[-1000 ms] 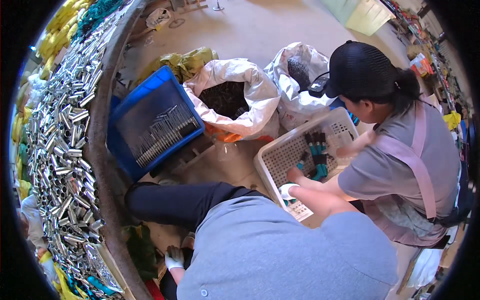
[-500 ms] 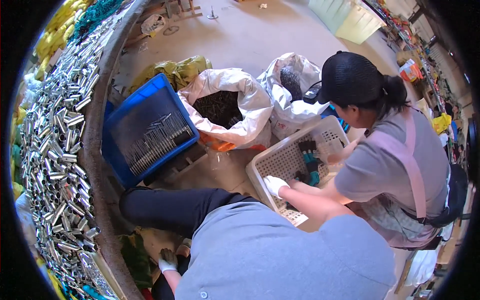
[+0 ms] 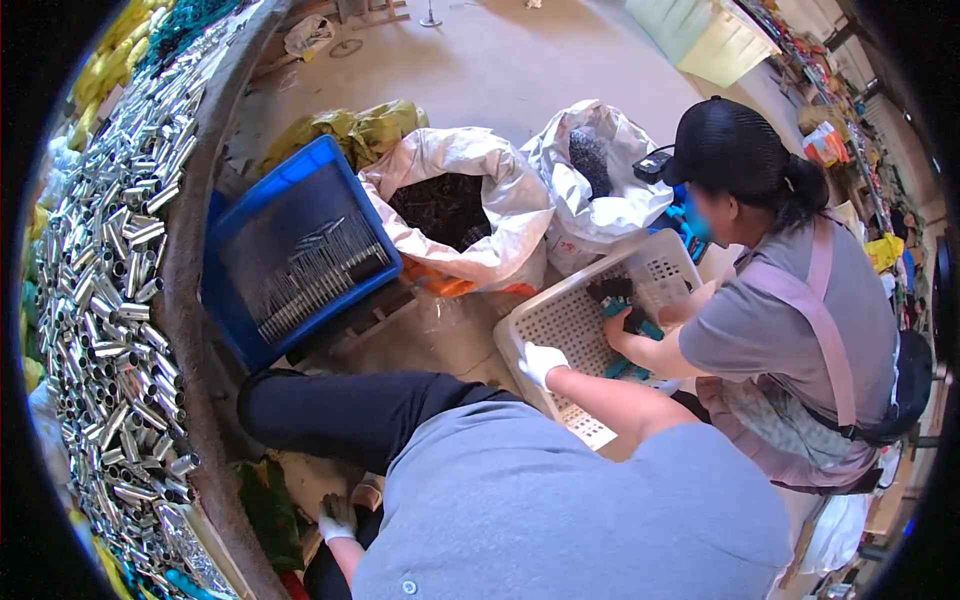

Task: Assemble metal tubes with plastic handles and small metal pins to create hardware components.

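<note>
My right hand (image 3: 543,365), in a white glove, is closed over the near left rim of a light grey perforated plastic basket (image 3: 518,330). Inside the basket lie teal and black pieces (image 3: 618,300), their kind unclear from here. A co-worker's bare hand (image 3: 622,332) reaches in among them; the other bare hand (image 3: 688,305) is by the basket's right side. Low at the left, my left hand (image 3: 337,518) wears a glove with a grey coating and rests by my dark-clad leg and a beige shoe (image 3: 368,493). Its fingers are stretched out, with nothing seen in them.
A blue tray (image 3: 335,160) of thin metal rods stands tilted at left. White sacks (image 3: 455,150) (image 3: 610,222) of dark and grey parts stand behind the basket. Along the left runs a bench (image 3: 190,300) heaped with shiny metal tubes (image 3: 130,310). A co-worker (image 3: 770,290) crouches at right.
The co-worker's near hand has moved from beside my right glove up onto the teal and black pieces. My right hand keeps to the basket rim, shifted slightly; my left hand stays low.
</note>
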A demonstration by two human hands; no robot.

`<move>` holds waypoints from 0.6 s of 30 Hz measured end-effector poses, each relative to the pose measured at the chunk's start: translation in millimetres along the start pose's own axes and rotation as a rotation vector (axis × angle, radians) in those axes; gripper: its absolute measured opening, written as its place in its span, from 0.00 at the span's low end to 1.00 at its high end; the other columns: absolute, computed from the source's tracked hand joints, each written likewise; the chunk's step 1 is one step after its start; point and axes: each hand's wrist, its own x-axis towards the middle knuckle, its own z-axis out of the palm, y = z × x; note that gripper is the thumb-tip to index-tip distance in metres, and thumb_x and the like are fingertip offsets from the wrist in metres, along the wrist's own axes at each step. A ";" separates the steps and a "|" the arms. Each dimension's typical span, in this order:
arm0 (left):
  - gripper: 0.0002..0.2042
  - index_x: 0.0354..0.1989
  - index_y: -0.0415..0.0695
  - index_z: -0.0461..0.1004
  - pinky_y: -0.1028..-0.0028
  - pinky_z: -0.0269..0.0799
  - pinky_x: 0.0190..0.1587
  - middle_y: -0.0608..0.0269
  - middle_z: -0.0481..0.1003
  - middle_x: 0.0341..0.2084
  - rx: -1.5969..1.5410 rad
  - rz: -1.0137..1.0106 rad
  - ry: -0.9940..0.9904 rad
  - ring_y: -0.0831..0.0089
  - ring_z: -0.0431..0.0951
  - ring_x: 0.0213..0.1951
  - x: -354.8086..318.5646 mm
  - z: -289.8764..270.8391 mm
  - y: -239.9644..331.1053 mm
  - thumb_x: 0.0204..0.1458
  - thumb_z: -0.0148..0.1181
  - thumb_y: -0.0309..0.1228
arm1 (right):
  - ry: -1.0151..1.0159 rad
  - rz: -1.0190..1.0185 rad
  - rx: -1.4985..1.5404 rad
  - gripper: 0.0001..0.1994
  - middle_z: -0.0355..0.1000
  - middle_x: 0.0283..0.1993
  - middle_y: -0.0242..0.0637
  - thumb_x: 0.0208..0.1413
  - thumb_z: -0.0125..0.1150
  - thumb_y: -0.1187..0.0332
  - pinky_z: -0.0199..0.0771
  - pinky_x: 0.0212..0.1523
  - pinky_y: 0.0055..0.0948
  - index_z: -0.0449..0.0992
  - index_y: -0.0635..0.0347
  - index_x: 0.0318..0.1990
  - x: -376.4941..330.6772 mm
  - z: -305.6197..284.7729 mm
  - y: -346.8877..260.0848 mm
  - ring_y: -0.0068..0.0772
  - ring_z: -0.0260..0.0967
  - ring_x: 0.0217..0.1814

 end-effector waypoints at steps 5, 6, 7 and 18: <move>0.24 0.68 0.53 0.49 0.58 0.36 0.68 0.67 0.45 0.69 1.166 -0.393 -0.285 0.62 0.43 0.69 -4.7 11.5 2.9 0.62 0.26 0.40 | 0.151 0.017 0.021 0.13 0.75 0.31 0.52 0.53 0.47 0.62 0.73 0.39 0.46 0.73 0.60 0.39 17.3 -11.7 -17.9 0.55 0.74 0.35; 0.24 0.67 0.53 0.50 0.58 0.36 0.68 0.67 0.46 0.69 1.405 -0.465 -0.355 0.63 0.43 0.69 1.8 14.0 7.7 0.62 0.26 0.40 | 0.188 0.014 0.027 0.14 0.75 0.32 0.53 0.53 0.47 0.62 0.73 0.39 0.46 0.75 0.61 0.36 22.2 -10.0 -15.6 0.54 0.74 0.35; 0.24 0.67 0.53 0.50 0.58 0.37 0.68 0.67 0.46 0.69 1.645 -0.534 -0.417 0.63 0.43 0.69 6.2 21.9 10.6 0.62 0.26 0.40 | 0.196 0.025 0.032 0.14 0.75 0.32 0.53 0.53 0.47 0.62 0.73 0.39 0.46 0.75 0.61 0.36 26.7 -10.2 -13.4 0.54 0.74 0.35; 0.22 0.62 0.50 0.57 0.64 0.43 0.63 0.67 0.53 0.63 0.215 -0.187 0.263 0.63 0.49 0.64 30.5 11.8 16.9 0.61 0.30 0.43 | 0.055 0.059 0.085 0.17 0.76 0.39 0.51 0.53 0.46 0.62 0.73 0.43 0.43 0.79 0.62 0.38 50.3 -22.5 -25.0 0.52 0.74 0.42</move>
